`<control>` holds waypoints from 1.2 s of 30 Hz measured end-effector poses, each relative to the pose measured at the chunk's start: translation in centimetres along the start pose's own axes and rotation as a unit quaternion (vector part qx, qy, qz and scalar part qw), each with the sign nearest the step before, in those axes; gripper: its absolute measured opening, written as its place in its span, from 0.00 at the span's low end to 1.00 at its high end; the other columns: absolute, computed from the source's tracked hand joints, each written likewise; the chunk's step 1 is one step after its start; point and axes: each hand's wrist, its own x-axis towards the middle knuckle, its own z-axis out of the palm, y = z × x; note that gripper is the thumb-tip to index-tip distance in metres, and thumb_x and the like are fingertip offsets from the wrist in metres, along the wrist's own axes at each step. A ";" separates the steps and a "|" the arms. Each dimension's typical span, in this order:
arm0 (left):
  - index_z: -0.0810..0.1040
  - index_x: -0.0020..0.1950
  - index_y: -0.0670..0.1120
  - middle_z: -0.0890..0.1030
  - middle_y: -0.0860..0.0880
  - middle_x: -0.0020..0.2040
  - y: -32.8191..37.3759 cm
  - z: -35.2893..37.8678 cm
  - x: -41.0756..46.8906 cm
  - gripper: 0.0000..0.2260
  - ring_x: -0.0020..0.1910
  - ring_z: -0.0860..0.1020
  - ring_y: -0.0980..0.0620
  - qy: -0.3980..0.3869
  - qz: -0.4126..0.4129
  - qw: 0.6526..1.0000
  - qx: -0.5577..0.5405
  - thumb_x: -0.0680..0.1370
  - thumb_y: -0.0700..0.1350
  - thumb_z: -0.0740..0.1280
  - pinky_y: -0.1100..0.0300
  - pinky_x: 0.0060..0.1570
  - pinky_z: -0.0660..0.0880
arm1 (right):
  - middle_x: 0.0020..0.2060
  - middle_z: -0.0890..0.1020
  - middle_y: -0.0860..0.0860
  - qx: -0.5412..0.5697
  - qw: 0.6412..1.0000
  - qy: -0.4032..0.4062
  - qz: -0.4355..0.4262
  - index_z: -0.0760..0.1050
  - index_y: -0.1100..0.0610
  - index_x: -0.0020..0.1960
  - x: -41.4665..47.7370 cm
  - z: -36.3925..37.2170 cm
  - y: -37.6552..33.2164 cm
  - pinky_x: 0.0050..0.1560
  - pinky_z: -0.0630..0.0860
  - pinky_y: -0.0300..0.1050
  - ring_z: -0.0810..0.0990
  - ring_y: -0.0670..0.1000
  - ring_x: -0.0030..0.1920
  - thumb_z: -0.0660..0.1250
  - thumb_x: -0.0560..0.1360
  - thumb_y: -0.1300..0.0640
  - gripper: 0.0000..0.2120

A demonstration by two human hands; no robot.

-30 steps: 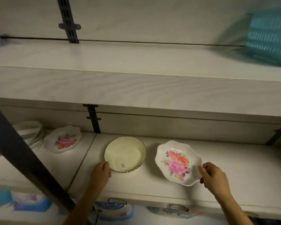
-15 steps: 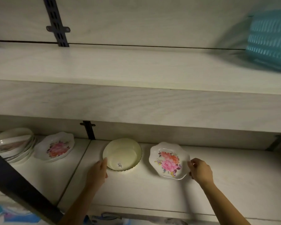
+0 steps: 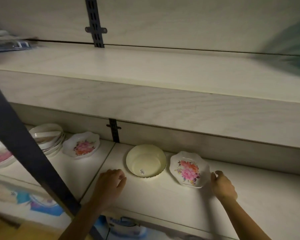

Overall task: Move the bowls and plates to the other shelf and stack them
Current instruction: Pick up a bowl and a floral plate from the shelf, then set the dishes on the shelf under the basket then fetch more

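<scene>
The left hand (image 3: 111, 181) rests on the white lower shelf board (image 3: 163, 198) with its fingers loosely curled and nothing grasped; it lies just to the left of the round cream bowl with a scalloped rim (image 3: 145, 160), with a narrow strip of board between fingertips and rim. The right hand (image 3: 222, 185) is likewise released, fingers loosely bent, just beside the right edge of the white wavy-edged plate with a pink and orange flower print (image 3: 189, 168); contact with that rim cannot be determined. Bowl and plate sit flat between the two hands, side by side, rims nearly touching, both set back from the shelf's front edge. To the right of the right hand the board surface extends onward. Behind the bowl stands a black slotted upright (image 3: 114, 130). To the left of the left hand, across a seam in the board, lie a second flower-print plate (image 3: 80, 145) and a stack of white bowls (image 3: 47, 137), partly hidden by a dark diagonal bar (image 3: 24, 153). Above both hands projects the thick white upper shelf (image 3: 145, 75).
</scene>
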 end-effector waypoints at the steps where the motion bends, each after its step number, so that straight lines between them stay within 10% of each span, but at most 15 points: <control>1: 0.75 0.54 0.46 0.80 0.51 0.49 0.1 -0.1 -0.3 0.10 0.49 0.76 0.55 -0.004 0.005 1.000 -0.002 0.79 0.48 0.58 0.63 0.55 0.70 | 0.65 0.73 0.59 -0.016 1.000 0.006 -0.023 0.66 0.57 0.68 -0.5 -0.4 0.0 0.54 0.73 0.52 0.77 0.63 0.58 0.54 0.80 0.51 0.19; 11: 0.74 0.57 0.49 0.79 0.52 0.53 0.0 -2.2 -4.5 0.11 0.52 0.76 0.55 -0.024 0.010 0.999 -0.036 0.79 0.51 0.59 0.61 0.56 0.73 | 0.66 0.73 0.45 -0.225 0.904 -0.041 -0.360 0.65 0.47 0.69 -8.8 -4.2 -3.1 0.57 0.72 0.41 0.74 0.49 0.61 0.56 0.78 0.45 0.20; 20: 0.75 0.50 0.50 0.80 0.52 0.47 -3.8 -6.7 -10.6 0.09 0.47 0.78 0.58 -0.136 -0.047 0.988 -0.061 0.79 0.53 0.59 0.64 0.50 0.75 | 0.66 0.73 0.42 -0.256 0.849 -0.134 -0.441 0.66 0.43 0.68 -16.8 -3.3 -8.9 0.64 0.70 0.42 0.74 0.47 0.64 0.55 0.78 0.42 0.19; 23: 0.75 0.48 0.56 0.80 0.57 0.45 -6.5 -8.7 -12.9 0.07 0.43 0.76 0.64 -0.110 -0.062 0.991 -0.053 0.78 0.54 0.59 0.71 0.41 0.72 | 0.66 0.73 0.42 -0.270 0.825 -0.136 -0.477 0.65 0.43 0.68 -19.1 -2.0 -11.4 0.63 0.69 0.42 0.74 0.47 0.64 0.53 0.78 0.41 0.20; 36: 0.74 0.56 0.48 0.80 0.51 0.56 -22.9 -17.9 -19.5 0.13 0.55 0.76 0.56 -0.009 -0.075 0.997 0.025 0.79 0.53 0.58 0.62 0.55 0.74 | 0.64 0.75 0.43 -0.230 0.829 -0.158 -0.485 0.67 0.43 0.66 -31.5 9.1 -23.6 0.60 0.73 0.42 0.76 0.47 0.61 0.55 0.78 0.42 0.18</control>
